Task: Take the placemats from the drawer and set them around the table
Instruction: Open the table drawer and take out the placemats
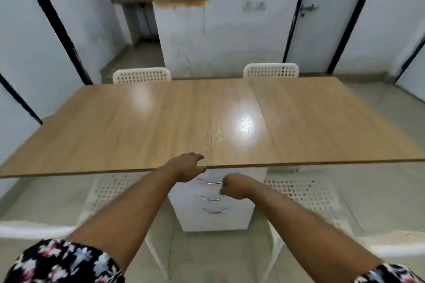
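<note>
A white drawer unit (216, 218) with three curved chrome handles stands under the near edge of the wooden table (207, 117). All its drawers look closed. No placemats are visible. My left hand (186, 169) reaches to the table's near edge above the top drawer, fingers curled downward over the top handle area. My right hand (234, 185) hovers in front of the upper drawers with its fingers curled in, holding nothing I can see.
Two white perforated chairs (142, 75) (271, 70) stand at the table's far side. Two more (110, 190) (303, 193) are tucked under the near side, left and right of the drawer unit. White walls and doors surround the room.
</note>
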